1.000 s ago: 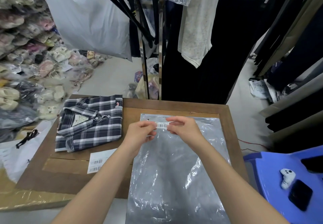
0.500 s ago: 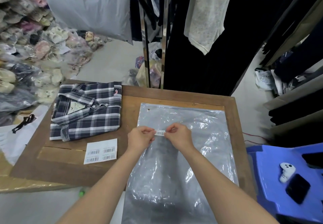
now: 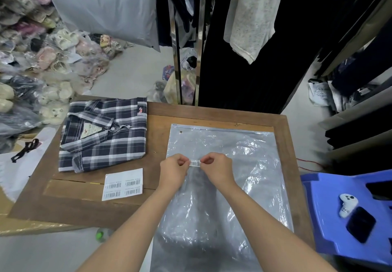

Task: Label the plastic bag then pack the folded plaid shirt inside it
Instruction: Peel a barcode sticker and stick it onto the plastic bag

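Note:
A clear plastic bag (image 3: 237,178) lies flat on the wooden table (image 3: 216,117), its zip edge at the far side and its near end hanging over the table's front. Both hands pinch a small white barcode label (image 3: 195,163) by its ends, just over the bag's upper middle: my left hand (image 3: 172,171) holds the left end, my right hand (image 3: 218,170) the right end. Left of the bag, the folded plaid shirt (image 3: 104,135) lies on the table with its collar to the left. A white sheet of barcode labels (image 3: 123,183) lies in front of the shirt.
A blue plastic stool (image 3: 331,218) at the right carries a white controller (image 3: 346,204) and a black phone (image 3: 360,226). Hanging clothes and a metal rack (image 3: 198,38) stand behind the table. Bagged soft toys (image 3: 42,59) pile up at the left. A green-capped bottle (image 3: 101,234) lies on the floor.
Both hands have brought the label nearer to me, from the bag's zip edge down over its upper middle. The camera view has tilted downward.

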